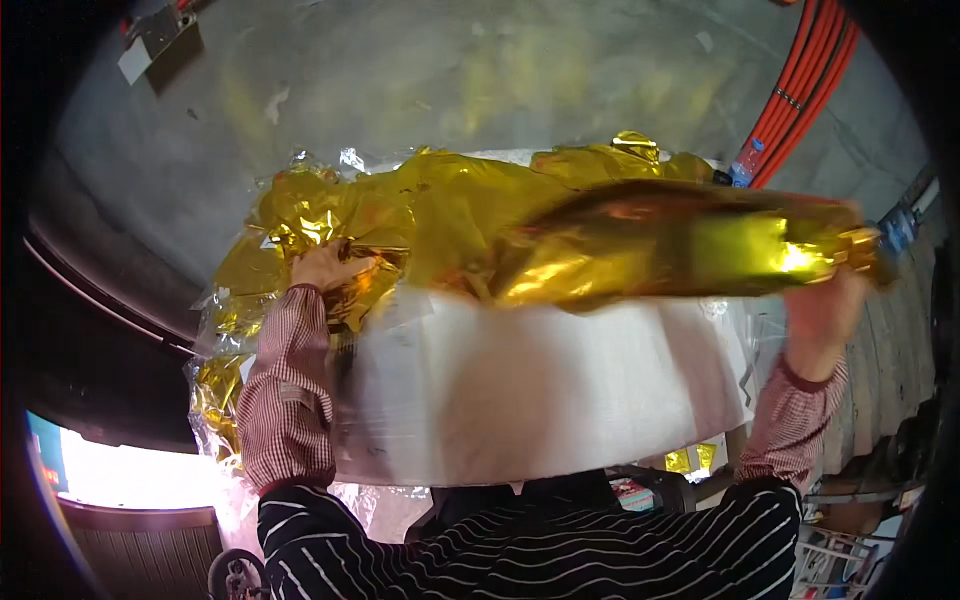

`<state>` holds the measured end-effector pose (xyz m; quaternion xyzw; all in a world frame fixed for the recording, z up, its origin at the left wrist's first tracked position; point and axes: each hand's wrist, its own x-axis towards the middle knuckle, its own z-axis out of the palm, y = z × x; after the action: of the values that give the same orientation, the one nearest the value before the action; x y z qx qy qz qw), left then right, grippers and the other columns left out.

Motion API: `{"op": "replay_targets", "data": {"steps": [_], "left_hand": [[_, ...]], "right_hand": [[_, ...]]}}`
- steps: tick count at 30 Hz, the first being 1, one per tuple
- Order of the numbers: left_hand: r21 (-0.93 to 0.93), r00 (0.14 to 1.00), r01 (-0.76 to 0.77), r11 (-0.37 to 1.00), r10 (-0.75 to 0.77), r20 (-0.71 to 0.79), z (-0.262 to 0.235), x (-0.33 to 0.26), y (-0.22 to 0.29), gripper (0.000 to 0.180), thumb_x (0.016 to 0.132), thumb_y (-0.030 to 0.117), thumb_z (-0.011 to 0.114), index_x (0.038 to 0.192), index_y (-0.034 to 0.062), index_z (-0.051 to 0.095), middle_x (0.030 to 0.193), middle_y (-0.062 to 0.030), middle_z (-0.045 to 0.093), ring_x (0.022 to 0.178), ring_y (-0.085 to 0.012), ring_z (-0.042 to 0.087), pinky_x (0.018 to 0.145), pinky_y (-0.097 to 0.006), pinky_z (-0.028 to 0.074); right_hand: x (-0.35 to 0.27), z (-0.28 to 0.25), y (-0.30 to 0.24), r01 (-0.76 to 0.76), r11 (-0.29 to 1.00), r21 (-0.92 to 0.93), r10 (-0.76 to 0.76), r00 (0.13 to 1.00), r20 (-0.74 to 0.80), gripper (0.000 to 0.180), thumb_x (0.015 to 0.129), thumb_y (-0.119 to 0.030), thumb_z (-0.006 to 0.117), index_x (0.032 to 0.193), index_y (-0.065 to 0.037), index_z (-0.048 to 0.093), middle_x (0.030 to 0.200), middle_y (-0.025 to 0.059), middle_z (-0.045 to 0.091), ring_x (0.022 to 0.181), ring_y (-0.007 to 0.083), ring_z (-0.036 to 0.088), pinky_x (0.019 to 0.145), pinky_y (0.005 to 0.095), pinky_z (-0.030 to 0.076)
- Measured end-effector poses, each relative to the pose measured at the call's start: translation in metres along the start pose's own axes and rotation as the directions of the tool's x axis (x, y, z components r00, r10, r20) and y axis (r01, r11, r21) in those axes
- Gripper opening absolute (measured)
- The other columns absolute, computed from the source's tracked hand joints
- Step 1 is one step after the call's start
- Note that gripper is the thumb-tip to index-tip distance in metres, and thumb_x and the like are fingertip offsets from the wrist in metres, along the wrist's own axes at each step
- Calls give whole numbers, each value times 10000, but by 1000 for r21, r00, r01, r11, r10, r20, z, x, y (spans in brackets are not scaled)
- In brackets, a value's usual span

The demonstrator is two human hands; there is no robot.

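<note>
A long sheet of shiny gold foil film [620,245] stretches across the far half of a white-topped table [520,390]. Its right end is lifted and blurred by motion, and my right hand [825,310] is closed on that end. My left hand [325,268] lies on crumpled gold foil [305,215] at the left, thumb spread away from the fingers and pressing down. Some of its fingertips are lost among the folds. More flat gold film [445,205] lies along the far edge, under and behind the lifted sheet. Both forearms wear checked red-and-white sleeve covers.
Clear plastic and gold film [215,395] hang over the table's left edge. Beyond the table is a grey floor [400,70]. Red hoses or pipes [800,90] run at the far right, with a plastic bottle [745,163] beside them. Small gold packets [692,458] show near the right front corner.
</note>
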<state>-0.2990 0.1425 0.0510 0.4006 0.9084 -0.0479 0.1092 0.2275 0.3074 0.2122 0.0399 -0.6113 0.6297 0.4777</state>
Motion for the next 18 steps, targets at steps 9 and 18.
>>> {"op": "replay_targets", "data": {"steps": [9,18], "left_hand": [[-140,934,148,979,-185,-306,-1,16,-17,772,821,687,491,1230,35,551,1089,-229,643,991,-395,625,841,-468,483],[115,485,-631,767,505,-714,13,-13,96,472,817,412,661,1140,73,604,1197,-196,556,1140,-358,516,934,-471,420]], "right_hand": [[-69,34,-6,-29,654,-756,17,1000,-24,260,917,-243,604,949,8,662,861,163,683,782,280,654,732,370,527],[-43,29,30,-272,435,-858,-12,951,-308,147,856,-58,650,963,37,685,853,84,697,758,79,605,673,237,478]]}}
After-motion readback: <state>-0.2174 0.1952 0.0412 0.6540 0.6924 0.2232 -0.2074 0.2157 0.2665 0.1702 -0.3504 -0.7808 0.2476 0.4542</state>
